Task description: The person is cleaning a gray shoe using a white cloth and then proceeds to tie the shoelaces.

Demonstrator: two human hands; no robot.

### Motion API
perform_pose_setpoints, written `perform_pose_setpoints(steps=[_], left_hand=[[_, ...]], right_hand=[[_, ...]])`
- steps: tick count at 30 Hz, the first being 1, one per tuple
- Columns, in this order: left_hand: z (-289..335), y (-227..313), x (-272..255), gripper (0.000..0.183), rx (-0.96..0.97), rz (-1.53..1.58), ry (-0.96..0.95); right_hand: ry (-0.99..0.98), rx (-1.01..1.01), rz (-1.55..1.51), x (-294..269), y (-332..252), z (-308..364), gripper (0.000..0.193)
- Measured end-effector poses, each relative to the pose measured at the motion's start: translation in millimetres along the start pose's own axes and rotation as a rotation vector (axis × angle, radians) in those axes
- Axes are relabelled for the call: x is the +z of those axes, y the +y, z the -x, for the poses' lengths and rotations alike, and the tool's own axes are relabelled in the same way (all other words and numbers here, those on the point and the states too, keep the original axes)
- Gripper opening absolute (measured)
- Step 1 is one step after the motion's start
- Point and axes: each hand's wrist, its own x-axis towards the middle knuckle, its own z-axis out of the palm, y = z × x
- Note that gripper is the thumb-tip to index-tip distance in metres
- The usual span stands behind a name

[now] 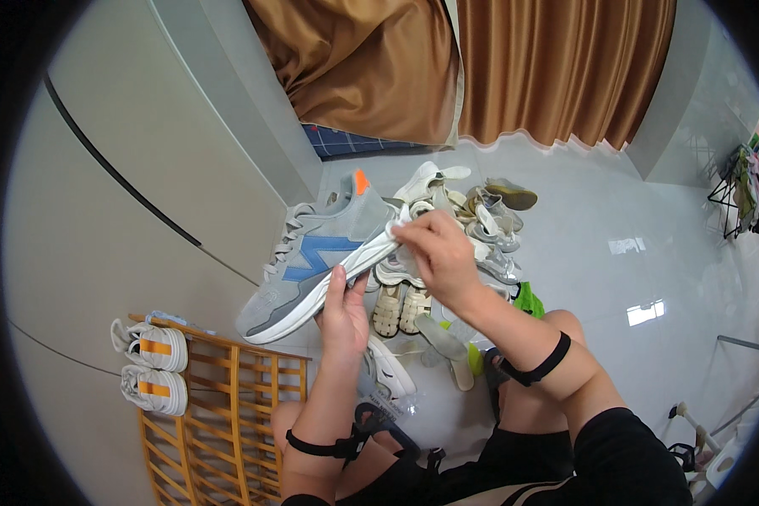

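Note:
A grey sneaker (pixel 337 221) with a blue side patch, an orange heel tab and a thick white sole is held up in front of me, toe pointing down to the left. My left hand (pixel 344 316) grips it from below, thumb against the side of the sole. At the heel end, the fingers of my right hand (pixel 437 253) are pinched together over the white sole edge. Something white and crumpled shows at those fingertips; whether it is a wipe or part of the sole I cannot tell. Behind the sneaker lies a pile of light-coloured shoes (pixel 489 219).
A slatted wooden rack (pixel 236 396) stands at the left, with a pair of white sneakers with orange heel stripes (pixel 162 347) on top. Woven beige shoes (pixel 388 310) and pale slippers (pixel 438 339) lie on the floor. Brown curtains (pixel 565 67) hang at the back.

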Motion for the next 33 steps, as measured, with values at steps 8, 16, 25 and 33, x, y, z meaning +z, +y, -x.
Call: perform_pose_setpoints(steps=[8,16,25,33], left_hand=[[-1.6,-3.9,-8.1,0.034,-0.039,-0.005,-0.042],[-3.5,11.4,-13.8,0.046,-0.037,0.064,-0.069],[-3.1,23.7,2.4,0.07,-0.205,0.206,-0.137],[-11.6,21.2,-12.3,0.068,-0.296,0.304,-0.181]], right_hand=[[-0.026,-0.05,-0.019,-5.3,1.4,-7.5,0.033],[0.016,-0.054,-0.096,-19.5,-3.7,-9.5,0.032],[-0.053,-0.234,-0.195,-11.2,-10.7,3.9,0.039],[-0.23,-0.35,-0.345,14.8,-31.4,16.5,0.037]])
